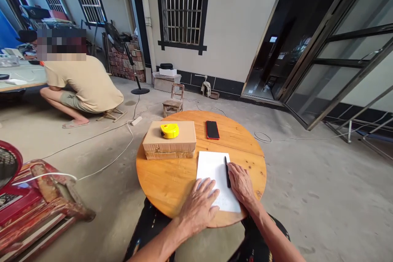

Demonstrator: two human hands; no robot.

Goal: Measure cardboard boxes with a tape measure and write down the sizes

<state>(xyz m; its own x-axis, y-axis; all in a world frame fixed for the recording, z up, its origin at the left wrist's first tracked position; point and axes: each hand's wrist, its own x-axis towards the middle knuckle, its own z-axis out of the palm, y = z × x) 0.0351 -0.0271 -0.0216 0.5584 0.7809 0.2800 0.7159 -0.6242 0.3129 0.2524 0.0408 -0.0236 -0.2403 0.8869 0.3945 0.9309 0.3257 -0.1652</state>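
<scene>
A white sheet of paper (213,170) lies on a round wooden table (172,180) in front of me. My left hand (198,204) rests flat on the paper's near left corner, fingers spread. My right hand (241,182) lies on the paper's right edge, fingers stretched out beside a black pen (227,170) that lies on the sheet. Whether the fingers touch the pen I cannot tell. Farther back sit a cardboard box (170,141) with a yellow tape measure (169,130) on top, and a red-cased phone (212,129).
A person in a beige shirt (87,84) crouches at the left by a low table. A small wooden stool (173,100) stands behind my table. Cables (107,163) run across the concrete floor. A red metal frame (37,200) is at my left; glass doors at right.
</scene>
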